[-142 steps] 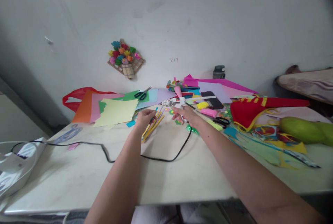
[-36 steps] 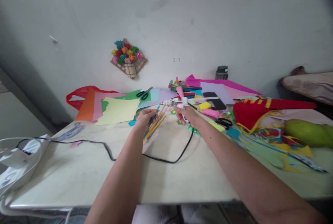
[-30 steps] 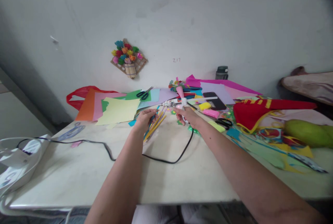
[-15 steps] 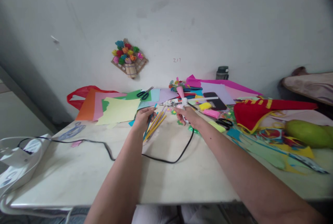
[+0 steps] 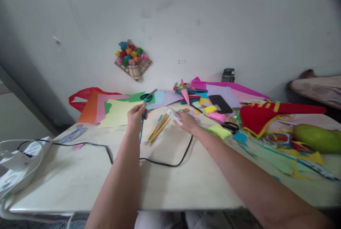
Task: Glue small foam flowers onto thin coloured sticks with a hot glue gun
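My left hand (image 5: pixel 135 116) pinches a thin blue paper stick (image 5: pixel 142 127), held nearly upright above the table. In my right hand (image 5: pixel 188 122) is a white glue gun (image 5: pixel 173 116), its nozzle pointing up and to the left. A black cord (image 5: pixel 170 165) runs from beneath that hand across the table, passing under my left forearm. Between the hands lies a small bundle of yellow, purple and blue paper sticks (image 5: pixel 159 130). Just past the glue gun are small paper flowers (image 5: pixel 186 110) and a pink paper cone (image 5: pixel 185 96) with colourful pieces at its wide end.
Coloured paper sheets (image 5: pixel 121 112) line the back, with scissors (image 5: pixel 149 96) on them. To the right are a phone (image 5: pixel 220 104), black-handled scissors (image 5: pixel 230 126), a red cloth (image 5: pixel 261 119), a green fruit (image 5: pixel 315 137) and paper scraps. A power strip (image 5: pixel 20 165) sits at the left edge.
My right hand has lifted the glue gun off the flowers' side and turned it leftward. My left hand has moved left and up with a blue stick, away from the bundle.
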Available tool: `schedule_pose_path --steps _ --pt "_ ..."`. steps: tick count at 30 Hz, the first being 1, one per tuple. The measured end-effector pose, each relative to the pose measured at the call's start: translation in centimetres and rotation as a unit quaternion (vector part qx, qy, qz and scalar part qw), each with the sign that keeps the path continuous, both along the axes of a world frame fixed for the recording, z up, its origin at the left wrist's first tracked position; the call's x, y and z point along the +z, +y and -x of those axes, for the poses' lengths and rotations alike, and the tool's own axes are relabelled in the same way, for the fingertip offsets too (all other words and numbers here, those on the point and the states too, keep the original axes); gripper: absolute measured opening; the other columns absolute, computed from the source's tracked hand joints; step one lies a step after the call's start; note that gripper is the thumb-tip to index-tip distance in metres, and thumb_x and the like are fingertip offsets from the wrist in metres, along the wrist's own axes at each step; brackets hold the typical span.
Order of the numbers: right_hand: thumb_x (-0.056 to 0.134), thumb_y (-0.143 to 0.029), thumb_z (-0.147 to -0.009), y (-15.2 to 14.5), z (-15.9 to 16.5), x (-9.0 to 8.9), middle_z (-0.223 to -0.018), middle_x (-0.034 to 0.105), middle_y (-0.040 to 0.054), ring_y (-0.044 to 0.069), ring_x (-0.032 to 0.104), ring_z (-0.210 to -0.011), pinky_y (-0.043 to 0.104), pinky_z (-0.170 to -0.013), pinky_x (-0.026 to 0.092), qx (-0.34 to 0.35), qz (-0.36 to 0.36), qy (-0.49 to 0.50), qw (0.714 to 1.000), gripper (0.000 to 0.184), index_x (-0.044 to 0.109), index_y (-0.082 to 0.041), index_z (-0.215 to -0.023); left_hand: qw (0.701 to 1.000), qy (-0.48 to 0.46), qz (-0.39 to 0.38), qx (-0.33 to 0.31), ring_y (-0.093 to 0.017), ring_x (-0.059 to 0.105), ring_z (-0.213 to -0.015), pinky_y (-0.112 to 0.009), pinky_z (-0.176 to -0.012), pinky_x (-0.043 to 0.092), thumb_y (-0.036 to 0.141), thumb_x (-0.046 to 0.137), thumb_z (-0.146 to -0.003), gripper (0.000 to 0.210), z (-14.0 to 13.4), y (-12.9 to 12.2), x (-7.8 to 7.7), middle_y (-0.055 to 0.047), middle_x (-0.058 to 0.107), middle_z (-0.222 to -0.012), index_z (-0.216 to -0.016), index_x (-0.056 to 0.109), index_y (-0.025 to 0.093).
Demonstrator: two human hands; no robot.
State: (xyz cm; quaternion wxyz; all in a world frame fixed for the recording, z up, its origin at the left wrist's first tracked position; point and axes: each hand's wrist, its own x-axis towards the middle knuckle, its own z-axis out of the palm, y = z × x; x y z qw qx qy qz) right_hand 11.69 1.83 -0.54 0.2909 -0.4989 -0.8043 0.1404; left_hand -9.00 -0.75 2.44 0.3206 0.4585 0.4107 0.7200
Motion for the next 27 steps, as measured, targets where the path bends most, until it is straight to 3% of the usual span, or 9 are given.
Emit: schedule_pose_path --steps 4,9,17,21,24,27 --pt "0.047 -0.027 -0.078 -0.1 1.8 -0.5 -0.121 0.052 0.0094 0.023 0.051 -0.105 0.029 -0.081 0.039 0.046 -0.049 -0.089 0.994 0.048 0.042 -0.020 -0.125 0.998 0.016 -0.031 0.052 -0.004 0.041 -0.035 -0.018 -0.036 0.029 0.036 0.067 -0.060 0.030 0.5 -0.6 1.0 0.001 0.057 -0.050 -0.075 0.061 0.011" --pt "0.043 -0.028 -0.083 0.1 4.4 -0.9 -0.115 0.053 0.0101 0.022 0.051 -0.102 0.030 -0.079 0.040 0.078 -0.080 -0.173 0.979 0.035 0.048 -0.019 -0.116 0.995 0.042 -0.039 0.079 -0.004 0.040 -0.034 -0.019 -0.035 0.029 0.036 0.066 -0.060 0.028 0.3 -0.8 1.7 0.001 0.056 -0.048 -0.071 0.061 0.011" --pt "0.044 -0.021 -0.080 0.4 8.1 -1.2 -0.107 0.056 0.0150 0.024 0.051 -0.101 0.032 -0.083 0.039 0.095 -0.095 -0.237 0.962 0.030 0.054 -0.012 -0.107 0.988 0.143 0.012 0.061 -0.005 0.039 -0.033 -0.018 -0.034 0.029 0.037 0.064 -0.062 0.026 -1.8 0.3 0.2 0.001 0.055 -0.046 -0.070 0.062 0.013" --pt "0.043 -0.029 -0.080 0.6 6.7 -0.4 -0.103 0.059 0.0135 0.025 0.054 -0.096 0.032 -0.078 0.040 0.087 -0.098 -0.236 0.963 0.030 0.062 -0.015 -0.100 0.979 0.198 0.028 0.047 -0.006 0.041 -0.033 -0.019 -0.035 0.030 0.038 0.061 -0.065 0.024 -2.6 0.7 -0.9 0.001 0.056 -0.047 -0.068 0.063 0.014" --pt "0.040 -0.031 -0.083 1.3 3.8 1.2 -0.100 0.062 0.0093 0.021 0.056 -0.092 0.030 -0.076 0.039 0.031 -0.116 -0.184 0.976 0.030 0.064 -0.021 -0.097 0.974 0.216 0.048 0.044 -0.006 0.041 -0.032 -0.019 -0.035 0.029 0.036 0.059 -0.066 0.021 -3.1 1.0 -1.5 0.001 0.055 -0.045 -0.065 0.062 0.015" --pt "0.043 -0.030 -0.080 1.9 0.2 2.5 -0.090 0.067 0.0075 0.020 0.058 -0.086 0.028 -0.070 0.039 -0.034 -0.071 -0.175 0.981 0.027 0.068 -0.020 -0.085 0.970 0.230 0.067 0.040 -0.006 0.040 -0.032 -0.018 -0.036 0.030 0.034 0.058 -0.067 0.020 -3.6 1.1 -2.0 0.001 0.056 -0.045 -0.064 0.062 0.015"
